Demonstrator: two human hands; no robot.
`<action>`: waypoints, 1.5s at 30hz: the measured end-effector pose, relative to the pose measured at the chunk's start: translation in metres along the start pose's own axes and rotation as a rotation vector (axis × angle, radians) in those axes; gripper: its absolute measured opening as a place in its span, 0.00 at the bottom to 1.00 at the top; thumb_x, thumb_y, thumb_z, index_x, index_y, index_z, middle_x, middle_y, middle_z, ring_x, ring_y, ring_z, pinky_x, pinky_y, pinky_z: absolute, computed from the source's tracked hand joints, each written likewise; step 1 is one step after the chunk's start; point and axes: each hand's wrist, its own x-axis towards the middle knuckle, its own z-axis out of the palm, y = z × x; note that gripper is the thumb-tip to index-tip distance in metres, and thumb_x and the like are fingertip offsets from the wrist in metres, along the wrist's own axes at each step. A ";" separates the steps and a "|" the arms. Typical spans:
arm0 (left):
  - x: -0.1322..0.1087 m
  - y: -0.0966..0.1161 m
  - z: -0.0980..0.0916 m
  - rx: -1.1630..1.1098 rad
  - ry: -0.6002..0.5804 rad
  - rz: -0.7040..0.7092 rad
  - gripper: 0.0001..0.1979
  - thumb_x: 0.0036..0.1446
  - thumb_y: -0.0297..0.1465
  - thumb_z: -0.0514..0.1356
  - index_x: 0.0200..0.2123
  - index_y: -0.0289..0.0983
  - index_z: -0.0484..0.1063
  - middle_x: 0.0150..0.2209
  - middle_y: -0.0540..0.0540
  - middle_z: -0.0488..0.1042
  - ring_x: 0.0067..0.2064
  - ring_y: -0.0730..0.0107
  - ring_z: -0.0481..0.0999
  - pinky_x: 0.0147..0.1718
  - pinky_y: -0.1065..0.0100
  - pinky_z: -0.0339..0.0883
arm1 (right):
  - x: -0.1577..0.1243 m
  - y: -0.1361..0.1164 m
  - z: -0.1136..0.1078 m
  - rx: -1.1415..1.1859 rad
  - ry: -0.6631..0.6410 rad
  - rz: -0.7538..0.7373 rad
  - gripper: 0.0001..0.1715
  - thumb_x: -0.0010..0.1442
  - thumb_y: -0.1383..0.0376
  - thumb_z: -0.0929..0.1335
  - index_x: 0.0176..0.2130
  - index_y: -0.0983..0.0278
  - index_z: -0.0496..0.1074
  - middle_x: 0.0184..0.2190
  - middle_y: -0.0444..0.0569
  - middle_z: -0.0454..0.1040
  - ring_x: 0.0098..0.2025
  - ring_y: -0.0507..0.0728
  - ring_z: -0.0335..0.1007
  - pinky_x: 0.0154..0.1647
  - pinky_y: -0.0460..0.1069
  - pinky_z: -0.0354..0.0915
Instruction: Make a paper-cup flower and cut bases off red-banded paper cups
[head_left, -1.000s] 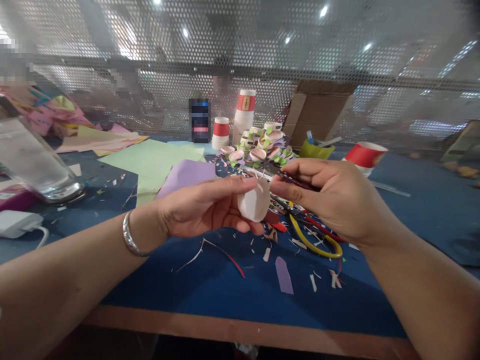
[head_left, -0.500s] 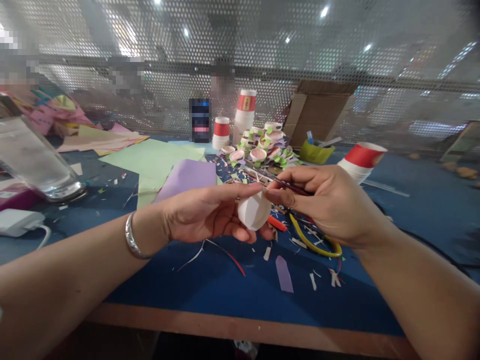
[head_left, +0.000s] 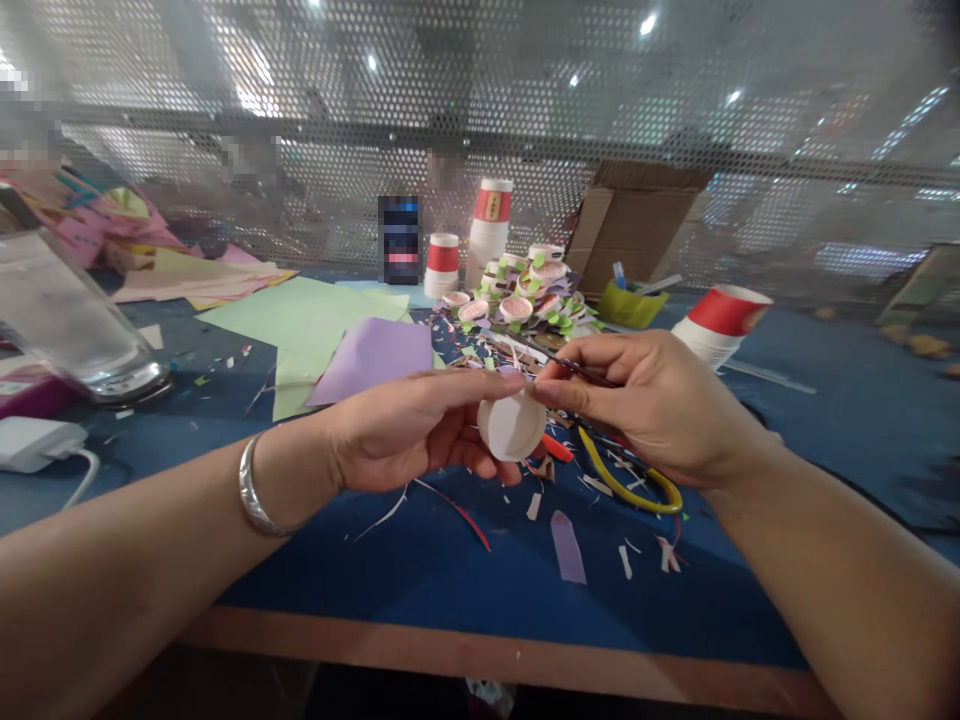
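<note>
My left hand [head_left: 427, 425] holds a small round white paper cup base [head_left: 513, 426], thumb along its top edge and fingers behind and below. The flat disc faces me. My right hand [head_left: 637, 400] pinches a slim dark tool [head_left: 570, 366], which points left and away; I cannot make out its exact kind. The right thumb and fingertip are at the upper right rim of the cup base. A bit of purple shows just behind that rim. Under the hands lie the yellow loop handles of scissors [head_left: 634, 490], an orange-red piece [head_left: 557, 448] and a purple paper strip [head_left: 568, 548].
Several decorated cup bases [head_left: 517, 305] are piled behind my hands. Stacked red-and-white cups [head_left: 491, 230], a phone [head_left: 400, 240] and a green holder [head_left: 630, 305] stand farther back. Purple paper [head_left: 379, 355] and green paper [head_left: 277, 320] lie left, near a water glass [head_left: 97, 340].
The cup base has turned so its flat disc faces me more fully. My left hand and wrist have shifted slightly down; my right hand has barely moved.
</note>
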 end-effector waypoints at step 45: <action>-0.001 0.003 -0.006 0.124 0.235 0.292 0.17 0.63 0.44 0.65 0.39 0.34 0.76 0.36 0.46 0.78 0.33 0.74 0.79 0.37 0.73 0.77 | 0.001 -0.002 -0.012 -0.391 0.069 -0.053 0.32 0.57 0.37 0.71 0.28 0.61 0.80 0.22 0.45 0.73 0.25 0.53 0.63 0.25 0.49 0.58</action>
